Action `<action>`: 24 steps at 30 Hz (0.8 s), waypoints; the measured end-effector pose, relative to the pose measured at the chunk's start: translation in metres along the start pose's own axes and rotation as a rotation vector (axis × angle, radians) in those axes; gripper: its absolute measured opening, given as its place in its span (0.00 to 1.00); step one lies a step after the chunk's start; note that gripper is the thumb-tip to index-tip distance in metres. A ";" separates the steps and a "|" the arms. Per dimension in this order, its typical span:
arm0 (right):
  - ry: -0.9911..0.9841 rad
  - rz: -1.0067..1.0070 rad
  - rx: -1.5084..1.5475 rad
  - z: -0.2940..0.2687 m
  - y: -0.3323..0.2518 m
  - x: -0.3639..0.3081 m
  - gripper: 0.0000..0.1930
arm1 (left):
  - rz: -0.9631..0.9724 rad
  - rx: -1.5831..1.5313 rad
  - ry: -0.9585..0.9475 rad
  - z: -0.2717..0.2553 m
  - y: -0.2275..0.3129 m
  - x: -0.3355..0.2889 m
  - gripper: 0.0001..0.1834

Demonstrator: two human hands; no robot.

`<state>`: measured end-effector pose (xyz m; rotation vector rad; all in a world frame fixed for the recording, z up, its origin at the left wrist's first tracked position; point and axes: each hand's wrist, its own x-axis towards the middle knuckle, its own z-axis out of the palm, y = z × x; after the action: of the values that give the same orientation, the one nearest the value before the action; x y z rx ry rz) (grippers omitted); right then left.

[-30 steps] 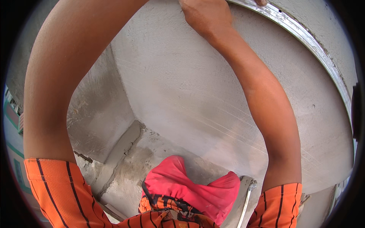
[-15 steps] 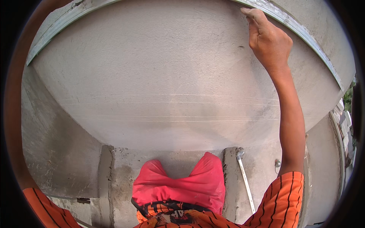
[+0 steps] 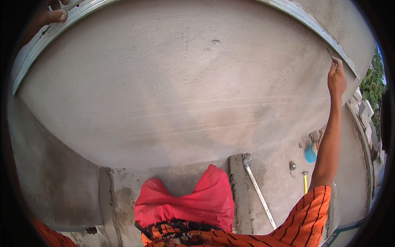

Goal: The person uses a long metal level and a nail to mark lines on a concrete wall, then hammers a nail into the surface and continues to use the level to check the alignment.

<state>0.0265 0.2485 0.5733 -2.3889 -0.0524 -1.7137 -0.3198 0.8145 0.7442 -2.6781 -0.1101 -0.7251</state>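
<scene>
You have one long metal bar (image 3: 306, 19) lying across the far side of one grey wall (image 3: 185, 74), its middle out of view. Your left hand (image 3: 47, 17) is at the bar's far left part, thumb on its face; you cannot tell from this view how firmly those fingers close. Your right hand (image 3: 337, 80), at the far right, has its fingers pinched on one thin dark tool (image 3: 329, 52), its tip just beside the bar's near edge. Four pale lines (image 3: 222, 125) cross the wall, nearer you than the bar. Your two knees in red trousers (image 3: 185, 201) are near. To their right are one white pipe (image 3: 259, 191), one yellow-handled tool (image 3: 305, 183) and one blue bucket (image 3: 310, 153), partly behind your right forearm.
</scene>
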 end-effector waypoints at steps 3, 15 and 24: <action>0.268 0.035 0.210 -0.007 0.027 -0.023 0.16 | -0.118 -0.044 0.078 -0.021 0.022 -0.008 0.22; 0.353 -0.794 1.020 -0.152 -0.380 -0.036 0.11 | -0.299 -0.051 0.210 -0.018 0.004 -0.036 0.21; 0.253 -0.699 0.870 -0.167 -0.481 -0.071 0.13 | -0.148 -0.218 0.637 0.030 -0.009 -0.059 0.20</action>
<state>-0.2226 0.6952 0.6259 -1.5512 -1.4016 -1.6809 -0.3585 0.8347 0.6938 -2.5056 -0.0652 -1.6774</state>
